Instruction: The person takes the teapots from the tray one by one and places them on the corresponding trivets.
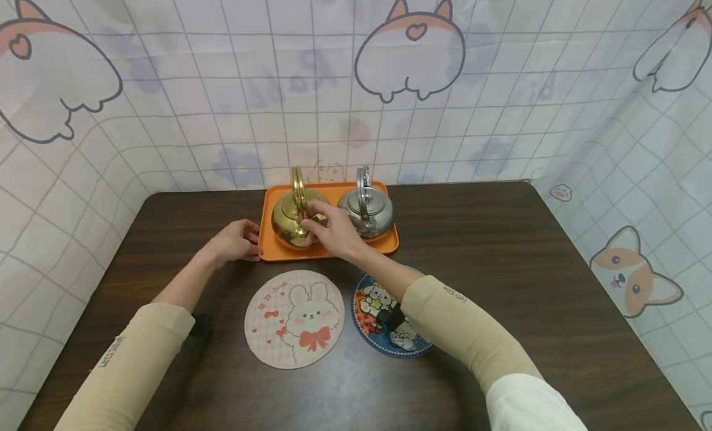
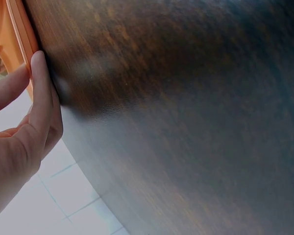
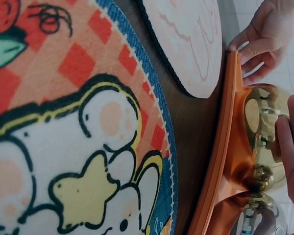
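White grid-print sheeting (image 1: 311,122) with corgi prints (image 1: 410,57) hangs behind and beside the table (image 1: 473,245). Dark wood grain, slight sheen in front of the orange tray (image 1: 269,249). Tray sits by the back edge, gold kettle (image 1: 285,224) in its left half, silver kettle (image 1: 378,216) in its right. Left hand (image 1: 235,240) pinches the tray's front-left rim. Right hand (image 1: 336,230) at the gold kettle's handle (image 1: 298,193), over the tray; can't tell from here if it grips. Rabbit mat (image 1: 295,320) in front of the tray, blue-edged mat (image 1: 378,304) front-right, partly hidden by the right forearm (image 1: 450,316).
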`<state>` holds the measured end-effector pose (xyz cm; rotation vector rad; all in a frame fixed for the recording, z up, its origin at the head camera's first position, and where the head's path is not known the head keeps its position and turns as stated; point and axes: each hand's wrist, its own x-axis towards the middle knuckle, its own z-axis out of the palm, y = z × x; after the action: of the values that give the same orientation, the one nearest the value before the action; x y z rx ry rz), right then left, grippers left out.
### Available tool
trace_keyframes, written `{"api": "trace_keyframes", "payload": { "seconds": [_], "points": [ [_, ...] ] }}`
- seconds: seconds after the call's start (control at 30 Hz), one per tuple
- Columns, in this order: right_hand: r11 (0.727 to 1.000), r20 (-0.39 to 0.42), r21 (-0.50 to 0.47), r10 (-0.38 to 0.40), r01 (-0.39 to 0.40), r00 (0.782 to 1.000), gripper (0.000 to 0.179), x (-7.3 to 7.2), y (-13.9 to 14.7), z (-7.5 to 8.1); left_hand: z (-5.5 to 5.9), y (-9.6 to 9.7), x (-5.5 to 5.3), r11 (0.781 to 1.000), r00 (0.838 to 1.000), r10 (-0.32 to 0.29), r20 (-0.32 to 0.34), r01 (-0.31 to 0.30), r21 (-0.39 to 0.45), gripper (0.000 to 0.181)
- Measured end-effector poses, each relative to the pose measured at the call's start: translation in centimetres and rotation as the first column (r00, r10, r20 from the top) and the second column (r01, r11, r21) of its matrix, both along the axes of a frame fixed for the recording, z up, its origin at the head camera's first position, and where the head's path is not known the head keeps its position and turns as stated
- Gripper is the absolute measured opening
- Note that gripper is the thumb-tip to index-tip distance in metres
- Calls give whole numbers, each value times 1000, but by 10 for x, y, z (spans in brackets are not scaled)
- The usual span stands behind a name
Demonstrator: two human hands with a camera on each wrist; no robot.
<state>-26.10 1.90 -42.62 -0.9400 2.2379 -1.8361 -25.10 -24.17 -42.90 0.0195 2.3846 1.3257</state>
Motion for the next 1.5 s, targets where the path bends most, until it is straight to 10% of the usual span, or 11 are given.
{"api": "trace_keyframes", "payload": {
  "seconds": [1.5],
  "points": [
    [996,-99,-35,75,-79,992,26,27,14,21,0,1,2,1000,1000,3,-6,-3,16,55]
  ]
}}
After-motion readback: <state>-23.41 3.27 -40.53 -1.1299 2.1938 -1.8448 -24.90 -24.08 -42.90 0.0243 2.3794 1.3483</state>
